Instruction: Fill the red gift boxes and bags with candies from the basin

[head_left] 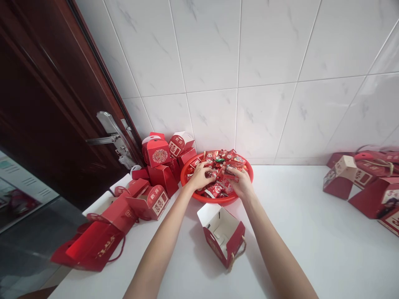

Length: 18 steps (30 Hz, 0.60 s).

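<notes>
A round red plastic basin (225,201) full of small red wrapped candies (215,190) stands against the wall. My left hand (200,177) is in its left part, thumb and fingers curled together around a wrapped candy among the pile. Over the right part, my right hand (242,182) has its fingers closed on wrapped candies (230,171), palm turned inward. Between my forearms, in front of the basin, an open red gift box (222,236) with a white inside and a rope handle sits on the white table (296,232). The visible part of its inside shows no candies.
Several red gift boxes (157,203) are piled on the left, some with flaps open. More red boxes (369,182) lie at the far right. White tiled wall (212,50) rises behind the table; a dark wooden door (50,74) with a metal handle (104,140) is at left.
</notes>
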{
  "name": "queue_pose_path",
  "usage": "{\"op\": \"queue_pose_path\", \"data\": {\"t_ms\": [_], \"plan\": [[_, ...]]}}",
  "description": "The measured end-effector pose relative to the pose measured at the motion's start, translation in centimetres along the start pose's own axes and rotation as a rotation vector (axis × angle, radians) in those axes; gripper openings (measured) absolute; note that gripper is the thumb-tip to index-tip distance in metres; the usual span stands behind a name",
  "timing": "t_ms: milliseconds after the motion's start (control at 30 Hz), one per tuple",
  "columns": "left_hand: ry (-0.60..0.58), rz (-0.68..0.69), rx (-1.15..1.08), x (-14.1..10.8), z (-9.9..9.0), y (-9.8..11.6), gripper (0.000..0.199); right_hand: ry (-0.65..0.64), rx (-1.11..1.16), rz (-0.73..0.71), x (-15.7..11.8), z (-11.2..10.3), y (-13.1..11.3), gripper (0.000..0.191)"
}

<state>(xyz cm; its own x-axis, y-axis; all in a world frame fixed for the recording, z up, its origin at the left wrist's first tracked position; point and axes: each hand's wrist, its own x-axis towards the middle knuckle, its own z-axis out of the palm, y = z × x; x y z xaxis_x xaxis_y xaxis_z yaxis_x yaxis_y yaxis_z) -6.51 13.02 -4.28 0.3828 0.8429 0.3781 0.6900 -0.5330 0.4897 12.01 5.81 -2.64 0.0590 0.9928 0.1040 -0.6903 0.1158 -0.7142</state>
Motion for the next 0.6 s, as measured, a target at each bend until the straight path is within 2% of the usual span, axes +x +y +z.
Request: {"op": "queue_pose_path", "data": {"t_ms": [67,167,267,333,400,467,600], "plan": [[0.026,0.035,-0.046,-0.1,-0.3,0.4,0.017,0.010,0.000,-0.014,0.0,0.1,0.0,0.020],[0.160,0.068,-0.205,-0.2,-0.8,0.9,0.014,0.038,-0.007,-0.015,-0.1,0.2,-0.1,0.020],[0.307,-0.004,-0.428,-0.3,-1.1,1.2,0.021,0.047,-0.012,-0.014,-0.2,0.4,-0.2,0.019],[0.355,-0.080,-0.571,-0.4,-1.2,1.4,0.031,0.047,-0.014,-0.003,-0.4,0.5,-0.2,0.021],[0.347,-0.129,-0.692,-0.5,-1.1,2.0,0.043,0.033,-0.021,0.025,-0.5,0.6,-0.3,0.023],[0.297,-0.124,-0.773,-0.5,-1.0,2.8,0.048,-0.002,-0.032,0.056,-0.5,0.6,-0.4,0.026],[0.217,-0.085,-0.818,-0.4,-0.4,4.5,0.036,-0.119,-0.053,0.080,-0.7,0.6,-0.4,0.032]]}}
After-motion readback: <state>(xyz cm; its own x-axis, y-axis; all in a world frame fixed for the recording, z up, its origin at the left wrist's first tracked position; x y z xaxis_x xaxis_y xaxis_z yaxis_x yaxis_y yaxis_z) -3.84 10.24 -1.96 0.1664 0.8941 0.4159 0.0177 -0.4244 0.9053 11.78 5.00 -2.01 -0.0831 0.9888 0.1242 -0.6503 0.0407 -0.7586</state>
